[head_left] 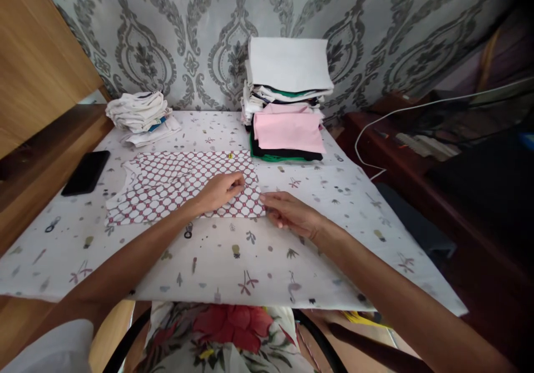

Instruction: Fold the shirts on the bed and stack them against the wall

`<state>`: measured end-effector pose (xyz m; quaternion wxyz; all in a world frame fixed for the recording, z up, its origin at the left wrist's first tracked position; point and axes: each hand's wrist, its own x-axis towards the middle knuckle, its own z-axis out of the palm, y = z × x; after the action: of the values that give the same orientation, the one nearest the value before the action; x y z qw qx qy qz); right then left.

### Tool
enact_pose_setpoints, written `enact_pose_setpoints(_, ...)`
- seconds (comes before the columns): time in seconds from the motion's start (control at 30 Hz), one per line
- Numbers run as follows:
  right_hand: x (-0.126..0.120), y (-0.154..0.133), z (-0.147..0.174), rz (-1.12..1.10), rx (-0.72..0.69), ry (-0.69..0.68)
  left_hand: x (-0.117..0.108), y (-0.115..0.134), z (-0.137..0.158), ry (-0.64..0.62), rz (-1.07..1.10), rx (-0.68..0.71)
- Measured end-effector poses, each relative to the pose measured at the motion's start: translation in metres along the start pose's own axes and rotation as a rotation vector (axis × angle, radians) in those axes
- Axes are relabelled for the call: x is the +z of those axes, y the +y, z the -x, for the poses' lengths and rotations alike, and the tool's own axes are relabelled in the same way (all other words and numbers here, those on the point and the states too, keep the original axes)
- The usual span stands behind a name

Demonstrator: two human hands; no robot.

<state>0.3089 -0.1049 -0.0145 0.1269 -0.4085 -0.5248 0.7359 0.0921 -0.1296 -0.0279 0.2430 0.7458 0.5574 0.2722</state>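
Sideways on the printed tablecloth (258,267) lies a lattice-patterned garment (167,183), long axis left to right. The left hand (220,192) curls loosely on top; the right hand (294,212), nearer the right end, meets that edge, fingers bent. Whether either grips, I cannot tell.

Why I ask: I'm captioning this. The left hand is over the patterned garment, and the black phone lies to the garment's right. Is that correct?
Wrong side: the head view shows the black phone left of the patterned garment. The left hand is indeed over it.
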Motion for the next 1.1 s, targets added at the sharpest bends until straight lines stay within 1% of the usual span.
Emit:
enact_pose_setpoints(0.1,0.004,0.001,-0.005,0.045,-0.050,0.001,0.000,0.003,-0.001,0.000,-0.034,-0.013)
enact_pose_setpoints(0.2,0.009,-0.001,-0.008,0.109,-0.096,0.012,-0.001,0.008,-0.002,-0.052,-0.082,-0.037)
enact_pose_setpoints(0.27,0.011,-0.002,-0.008,0.129,-0.111,0.007,-0.002,0.011,-0.003,-0.065,-0.069,-0.023)
enact_pose_setpoints(0.33,0.011,-0.004,-0.007,0.149,-0.102,-0.009,-0.001,0.012,-0.004,-0.017,-0.013,-0.013)
enact_pose_setpoints(0.4,0.011,-0.004,-0.005,0.189,-0.082,-0.011,0.000,0.011,-0.004,0.059,0.059,-0.016)
enact_pose_setpoints(0.5,0.009,-0.003,-0.005,0.270,-0.070,0.017,0.005,0.006,-0.005,0.132,0.114,-0.011)
enact_pose_setpoints(0.57,0.009,-0.001,-0.007,0.315,-0.063,0.030,0.009,0.001,-0.005,0.169,0.080,0.018)
enact_pose_setpoints(0.7,0.007,0.005,-0.011,0.375,-0.032,0.049,0.013,-0.006,-0.003,0.212,-0.068,0.136)
enact_pose_setpoints(0.77,0.005,0.008,-0.013,0.403,-0.032,0.067,0.012,-0.008,0.000,0.205,-0.151,0.164)
enact_pose_setpoints(0.83,0.002,0.010,-0.013,0.449,-0.056,0.102,0.013,-0.008,0.003,0.165,-0.242,0.158)
enact_pose_setpoints(0.9,0.001,0.011,-0.012,0.556,-0.128,0.185,0.014,-0.008,0.006,0.117,-0.322,0.137)
enact_pose_setpoints(0.97,0.002,0.012,-0.010,0.753,-0.257,0.330,0.016,-0.007,0.007,0.091,-0.360,0.132)
enact_pose_setpoints(1.03,0.006,0.012,-0.009,0.971,-0.444,0.488,0.015,-0.006,0.008,0.093,-0.354,0.143)
enact_pose_setpoints(1.07,0.010,0.012,-0.010,1.062,-0.553,0.534,0.012,-0.005,0.009,0.102,-0.347,0.148)
enact_pose_setpoints(1.1,0.014,0.014,-0.011,1.137,-0.665,0.544,0.009,-0.006,0.011,0.113,-0.346,0.147)
